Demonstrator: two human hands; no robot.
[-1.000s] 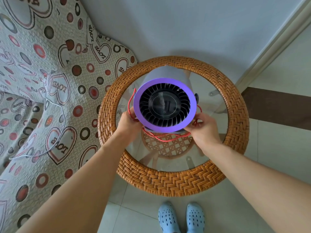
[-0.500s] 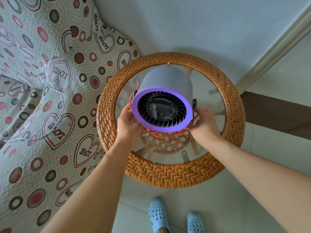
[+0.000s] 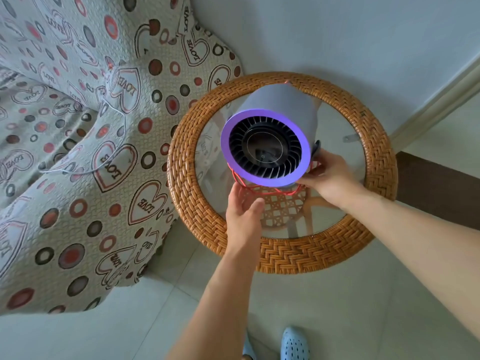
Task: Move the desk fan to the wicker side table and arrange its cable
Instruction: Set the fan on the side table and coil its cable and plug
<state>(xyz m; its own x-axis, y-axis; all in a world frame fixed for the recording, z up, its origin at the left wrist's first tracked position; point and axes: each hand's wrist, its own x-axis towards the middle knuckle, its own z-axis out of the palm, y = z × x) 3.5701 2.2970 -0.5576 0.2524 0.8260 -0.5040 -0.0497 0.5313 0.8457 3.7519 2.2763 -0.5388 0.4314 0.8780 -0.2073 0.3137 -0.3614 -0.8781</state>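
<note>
The desk fan (image 3: pixel 275 120), a grey cylinder with a purple ring around a black grille, stands on the glass top of the round wicker side table (image 3: pixel 285 255). Its red cable (image 3: pixel 262 189) loops around the fan's base on the near side. My right hand (image 3: pixel 327 175) grips the fan's lower right side by a dark tab. My left hand (image 3: pixel 242 211) is just below the fan, fingers spread, touching or nearly touching the cable loop; it holds nothing that I can see.
A sofa (image 3: pixel 78 152) covered in heart-and-circle patterned cloth stands left of the table, touching its rim, with a thin white wire (image 3: pixel 104 162) lying on it. A pale wall rises behind. Tiled floor and my blue shoes (image 3: pixel 293 344) are below.
My left hand has let go of the fan's left side and dropped below it. The view has shifted, so the table sits further right in frame.
</note>
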